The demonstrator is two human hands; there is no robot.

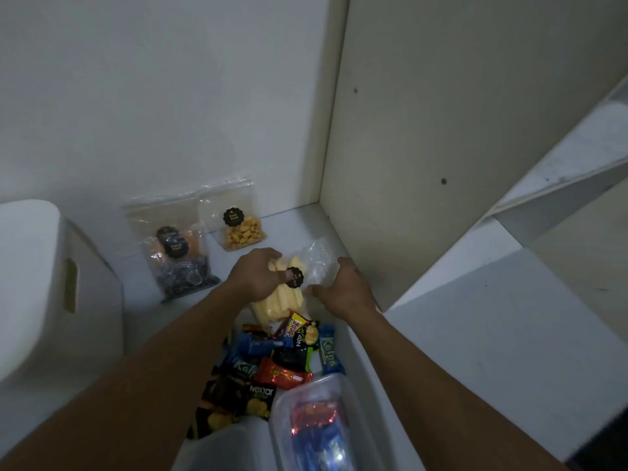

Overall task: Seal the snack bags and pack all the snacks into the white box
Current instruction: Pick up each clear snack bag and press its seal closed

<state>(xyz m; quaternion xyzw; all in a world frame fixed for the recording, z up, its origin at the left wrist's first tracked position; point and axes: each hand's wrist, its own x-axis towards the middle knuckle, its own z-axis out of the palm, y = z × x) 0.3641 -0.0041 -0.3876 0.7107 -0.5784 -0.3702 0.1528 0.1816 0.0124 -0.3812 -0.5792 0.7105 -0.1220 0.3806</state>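
Both hands hold a clear bag of pale yellow sticks (284,300) with a black round label, lying on the white surface. My left hand (255,275) grips its left side over the sticks. My right hand (339,286) pinches the crumpled clear top of the bag at the right. Behind it two more clear bags lean on the wall: one with orange nuts (240,230) and one with dark round snacks (180,266). Several wrapped snack bars (278,358) lie in a pile below the hands. The white box (51,283) with a slot handle stands at the left.
A clear plastic container (316,423) holding red and blue wrapped snacks sits at the bottom centre, beside a white lid-like piece (227,447). A cream panel (441,147) rises right of the hands. White shelves (509,334) extend to the right.
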